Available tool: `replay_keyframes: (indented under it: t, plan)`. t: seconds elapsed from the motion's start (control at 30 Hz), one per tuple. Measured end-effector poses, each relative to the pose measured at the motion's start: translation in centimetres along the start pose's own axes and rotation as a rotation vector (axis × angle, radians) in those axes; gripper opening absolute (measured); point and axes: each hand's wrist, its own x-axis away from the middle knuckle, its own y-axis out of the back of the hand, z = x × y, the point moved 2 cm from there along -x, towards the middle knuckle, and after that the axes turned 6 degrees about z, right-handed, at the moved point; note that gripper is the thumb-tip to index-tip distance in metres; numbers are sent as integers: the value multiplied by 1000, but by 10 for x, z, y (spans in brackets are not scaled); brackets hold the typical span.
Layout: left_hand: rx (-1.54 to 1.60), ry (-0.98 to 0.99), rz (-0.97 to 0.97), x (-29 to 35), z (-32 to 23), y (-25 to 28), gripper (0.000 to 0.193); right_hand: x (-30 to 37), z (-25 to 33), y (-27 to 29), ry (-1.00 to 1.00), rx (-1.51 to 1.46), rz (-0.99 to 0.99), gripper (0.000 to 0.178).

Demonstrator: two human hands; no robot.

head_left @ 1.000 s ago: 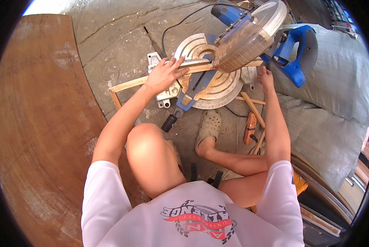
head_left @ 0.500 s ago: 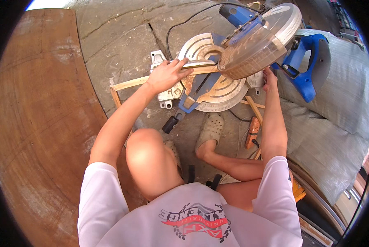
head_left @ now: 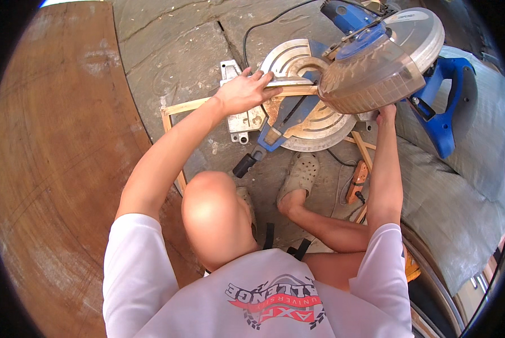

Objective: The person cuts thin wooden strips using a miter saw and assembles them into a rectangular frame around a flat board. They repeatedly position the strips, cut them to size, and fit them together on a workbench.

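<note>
A miter saw with a round silver turntable and blue parts stands on the ground before me, its saw head raised. Along its metal fence lies a light wooden strip, which continues left of the saw and joins another strip at a corner. My left hand is closed over fence and strip, fingers on top and thumb on the near side. At the saw's right end is my right hand, beneath the clear blade guard; its fingers are mostly hidden, so any hold is unclear.
A large brown board covers the left side. Silvery sheeting lies to the right. An orange power strip, cords and loose wooden strips are beside my right forearm. The saw's black-tipped handle points toward my knee.
The whole view has shifted, so the saw appears farther right. Both hands keep nearly the same places on the saw; the left fingers look slightly more spread.
</note>
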Motion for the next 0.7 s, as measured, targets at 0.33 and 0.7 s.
replay_keyframes:
  t: [0.33,0.7]
  plan:
    - [71,4,120,-6,2,5,49,25,60,1,379,-220,-157,40]
    - [164,-29,139,-6,5,9,49,224,361,-31,166,733,-29,78]
